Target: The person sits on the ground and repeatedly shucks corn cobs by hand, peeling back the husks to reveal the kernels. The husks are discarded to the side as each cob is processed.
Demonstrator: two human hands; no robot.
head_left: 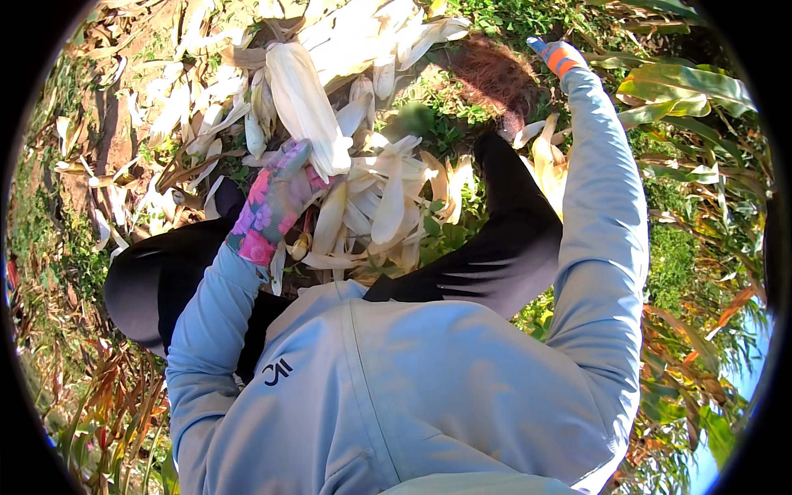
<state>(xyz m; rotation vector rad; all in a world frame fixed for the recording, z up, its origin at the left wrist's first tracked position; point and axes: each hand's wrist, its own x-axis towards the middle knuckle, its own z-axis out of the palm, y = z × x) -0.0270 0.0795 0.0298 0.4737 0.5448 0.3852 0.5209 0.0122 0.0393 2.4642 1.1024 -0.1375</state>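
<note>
My left hand [276,194], in a pink and grey flowered glove, is closed around the lower end of an ear of corn [301,103] in its pale dry husk. The ear points up and away from me, tilted left. Loose pale husks [388,198] are heaped between my legs, right of that hand. My right arm reaches far out to the right. At its end my right hand [559,56], in an orange and blue-grey glove, has a finger stretched out to the left. Nothing shows in it, though part of the hand is hidden.
More pale husks [186,107] are strewn over bare soil at the far left. A reddish-brown, fibrous-looking mass [493,78] lies beyond my right leg [520,223]. Leafy corn plants [685,91] stand along the right side. Low green weeds [445,235] grow between my legs.
</note>
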